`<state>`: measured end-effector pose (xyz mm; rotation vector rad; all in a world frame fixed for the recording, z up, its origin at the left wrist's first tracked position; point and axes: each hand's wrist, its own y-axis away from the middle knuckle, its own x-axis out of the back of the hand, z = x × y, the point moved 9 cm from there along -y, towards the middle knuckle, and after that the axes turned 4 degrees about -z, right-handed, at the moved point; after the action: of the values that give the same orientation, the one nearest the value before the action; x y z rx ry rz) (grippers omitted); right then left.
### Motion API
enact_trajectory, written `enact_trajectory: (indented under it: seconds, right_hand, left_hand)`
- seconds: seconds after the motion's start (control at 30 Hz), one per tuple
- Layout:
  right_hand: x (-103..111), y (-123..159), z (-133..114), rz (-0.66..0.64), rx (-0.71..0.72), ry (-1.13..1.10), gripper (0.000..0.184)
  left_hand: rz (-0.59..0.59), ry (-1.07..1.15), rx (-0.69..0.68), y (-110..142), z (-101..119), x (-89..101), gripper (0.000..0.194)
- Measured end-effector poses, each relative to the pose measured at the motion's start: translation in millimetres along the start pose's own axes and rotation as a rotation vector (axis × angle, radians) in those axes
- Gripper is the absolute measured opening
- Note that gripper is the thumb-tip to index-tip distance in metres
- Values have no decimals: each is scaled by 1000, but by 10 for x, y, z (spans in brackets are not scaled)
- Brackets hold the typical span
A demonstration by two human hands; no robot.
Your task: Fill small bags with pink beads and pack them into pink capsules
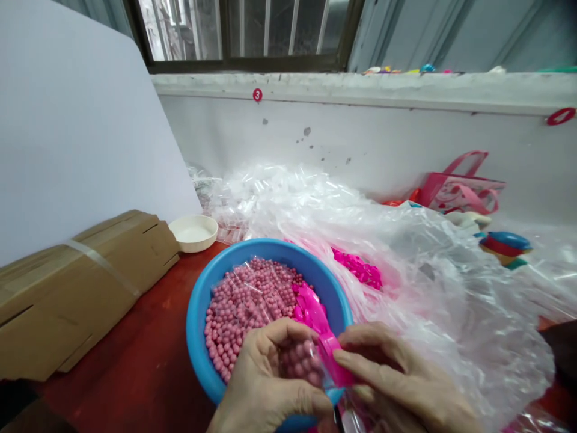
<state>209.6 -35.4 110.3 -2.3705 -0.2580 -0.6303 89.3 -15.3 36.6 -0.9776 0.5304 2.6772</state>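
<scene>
Stickers [257,94] read "3" and "4" — left hand [270,382] holds bagged beads [300,362], right hand [406,376] magenta plastic [330,355].

Workshop, apparently: beads [220,352] heaped in basin [195,328], piled clear plastic [288,192], strapped cardboard [103,294], numbered stickers [257,95].

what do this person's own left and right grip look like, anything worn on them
The left grip and right grip are bare human hands with rounded fingertips. No glove, ring or marking shows on the visible parts. No sleeve or cuff is visible either; the lower picture edge cuts off the arms, so what they wear cannot be told.
</scene>
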Motion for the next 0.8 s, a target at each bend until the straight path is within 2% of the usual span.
enact_trajectory:
  seconds: [0.17, 0.3, 0.37, 0.5, 0.67, 0.8]
  right_hand:
    - [26, -54, 166, 177, -197, -337, 15]
    - [-17, -24, 322, 232, -360, -519, 32]
    - [-24, -18, 353, 241, -396, -537, 34]
    - [-33, -90, 251, 195, -326, -419, 27]
    - [-77, -163, 73, 98, -184, -194, 32]
    - [-125, -153, 80, 34, -143, -105, 34]
  left_hand:
    - [55, -66, -83, -20, 58, 17, 33]
    - [-7, -93, -145, -45, 80, 59, 30]
    - [-38, -114, -185, -45, 96, 80, 27]
    - [-55, -173, -215, -35, 96, 94, 24]
    - [-37, -246, -192, -5, 73, 98, 20]
    - [38, -411, -245, 47, 112, 174, 20]
